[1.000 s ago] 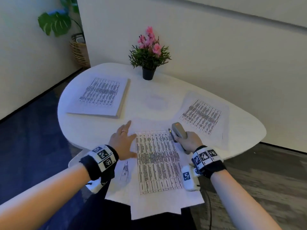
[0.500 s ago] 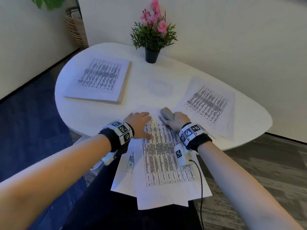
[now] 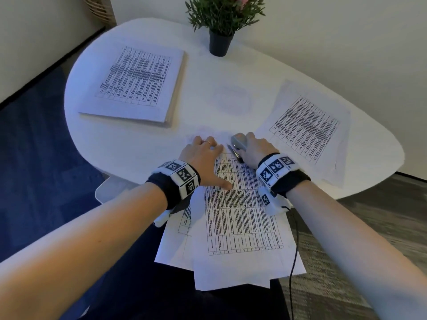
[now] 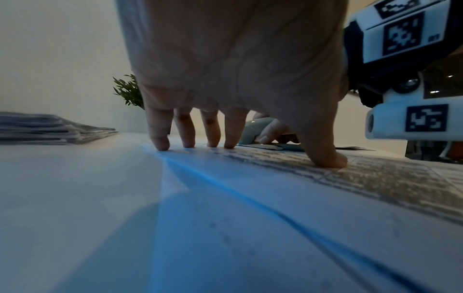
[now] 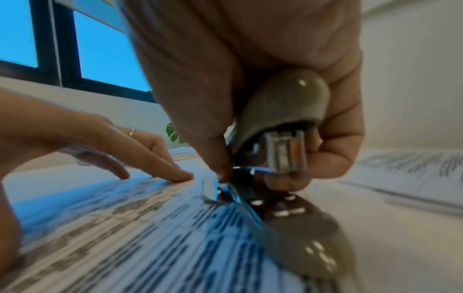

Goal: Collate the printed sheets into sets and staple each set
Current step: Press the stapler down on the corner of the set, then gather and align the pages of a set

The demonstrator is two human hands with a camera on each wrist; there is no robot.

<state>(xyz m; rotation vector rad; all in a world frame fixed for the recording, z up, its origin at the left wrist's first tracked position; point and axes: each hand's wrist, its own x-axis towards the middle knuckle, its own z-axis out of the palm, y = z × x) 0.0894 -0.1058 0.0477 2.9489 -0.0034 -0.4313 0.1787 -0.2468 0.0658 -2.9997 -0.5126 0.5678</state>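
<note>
On the tabletop (image 3: 143, 144) we find a thick stack of sheets (image 3: 138, 82) at the far left, a potted plant (image 3: 220, 40) at the far edge near the middle, and a thinner pile of sheets (image 3: 307, 125) at the right; nearest us a loose set of sheets (image 3: 240, 218) overhangs the near edge. On that set's far end our left hand (image 3: 203, 155) lies just left of our right hand (image 3: 256, 151); the stapler (image 3: 239, 143) sits in the right hand at the set's far right corner.
</note>
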